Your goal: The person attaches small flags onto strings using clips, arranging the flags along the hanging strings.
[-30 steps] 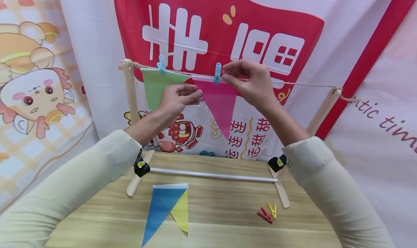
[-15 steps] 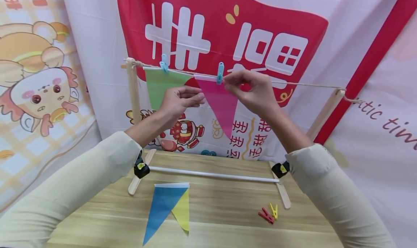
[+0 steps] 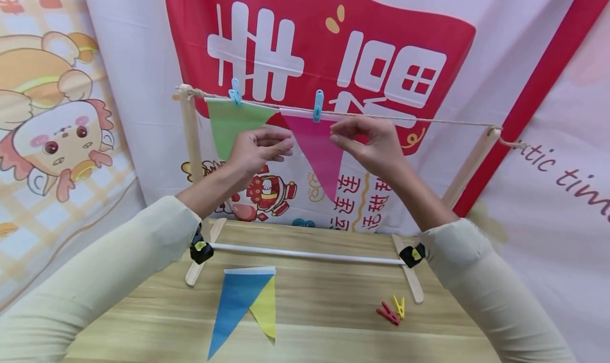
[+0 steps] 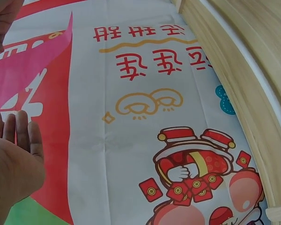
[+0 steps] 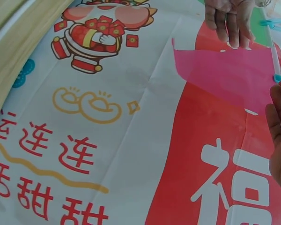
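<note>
A pink pennant (image 3: 318,151) hangs point down from a string (image 3: 429,121), with a light blue clothespin (image 3: 318,106) at its top edge. Left of it a green pennant (image 3: 233,120) hangs under another light blue clothespin (image 3: 235,91). My left hand (image 3: 259,150) is at the pink pennant's left edge, fingers loosely bent with nothing in them. Just right of the pink pennant, below the string, is my right hand (image 3: 369,140), its thumb and fingers apart and holding nothing. The right wrist view shows the fingers of both hands (image 5: 232,21) on either side of the pink pennant (image 5: 225,75).
Wooden posts (image 3: 193,135) carry the string over a wooden table (image 3: 324,310), with a white rod (image 3: 305,254) low between their feet. A blue pennant (image 3: 240,299) overlaps a yellow one (image 3: 267,310). Red (image 3: 388,314) and yellow (image 3: 399,306) clothespins lie at right. A printed cloth (image 3: 152,45) hangs behind.
My right hand has dropped from beside the pink pennant's clothespin to below the string. My left hand has shifted slightly left and down. The pink pennant stays hanging.
</note>
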{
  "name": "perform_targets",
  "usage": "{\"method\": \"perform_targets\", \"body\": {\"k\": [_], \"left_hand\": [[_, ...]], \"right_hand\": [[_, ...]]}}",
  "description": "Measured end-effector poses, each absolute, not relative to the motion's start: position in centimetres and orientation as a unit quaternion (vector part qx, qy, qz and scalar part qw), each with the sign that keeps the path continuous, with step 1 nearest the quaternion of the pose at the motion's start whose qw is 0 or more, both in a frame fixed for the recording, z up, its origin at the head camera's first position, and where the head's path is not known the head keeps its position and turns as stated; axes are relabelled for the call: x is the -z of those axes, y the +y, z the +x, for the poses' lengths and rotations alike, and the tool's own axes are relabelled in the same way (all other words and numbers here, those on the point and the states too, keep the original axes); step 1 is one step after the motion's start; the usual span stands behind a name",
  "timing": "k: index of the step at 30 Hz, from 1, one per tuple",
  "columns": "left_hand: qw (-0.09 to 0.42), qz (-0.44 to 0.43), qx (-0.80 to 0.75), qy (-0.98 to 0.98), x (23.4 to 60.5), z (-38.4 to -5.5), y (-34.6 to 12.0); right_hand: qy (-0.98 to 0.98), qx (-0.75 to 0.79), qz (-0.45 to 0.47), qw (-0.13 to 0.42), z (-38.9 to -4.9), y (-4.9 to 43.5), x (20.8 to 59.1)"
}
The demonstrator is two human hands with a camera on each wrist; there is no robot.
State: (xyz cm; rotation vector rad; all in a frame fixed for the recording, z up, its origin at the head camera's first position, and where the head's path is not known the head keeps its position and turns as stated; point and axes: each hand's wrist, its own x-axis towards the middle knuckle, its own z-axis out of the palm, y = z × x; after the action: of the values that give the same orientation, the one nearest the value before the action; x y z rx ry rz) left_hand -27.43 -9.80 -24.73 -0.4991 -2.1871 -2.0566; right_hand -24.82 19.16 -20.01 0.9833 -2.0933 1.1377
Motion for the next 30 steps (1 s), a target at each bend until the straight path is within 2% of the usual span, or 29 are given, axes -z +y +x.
{"method": "perform_targets", "body": {"k": [8, 30], "left_hand": [[0.041, -0.154, 0.666, -0.729, 25.4, -27.6, -10.6], [0.001, -0.202, 0.592, -0.78, 28.1, -27.2, -11.1]], "right_hand": [[-0.81, -0.425, 0.313, 0.258, -24.4, 19.9, 21.4], [-0.833, -0.426, 0.267, 0.233, -24.5, 21.8, 25.3]]}}
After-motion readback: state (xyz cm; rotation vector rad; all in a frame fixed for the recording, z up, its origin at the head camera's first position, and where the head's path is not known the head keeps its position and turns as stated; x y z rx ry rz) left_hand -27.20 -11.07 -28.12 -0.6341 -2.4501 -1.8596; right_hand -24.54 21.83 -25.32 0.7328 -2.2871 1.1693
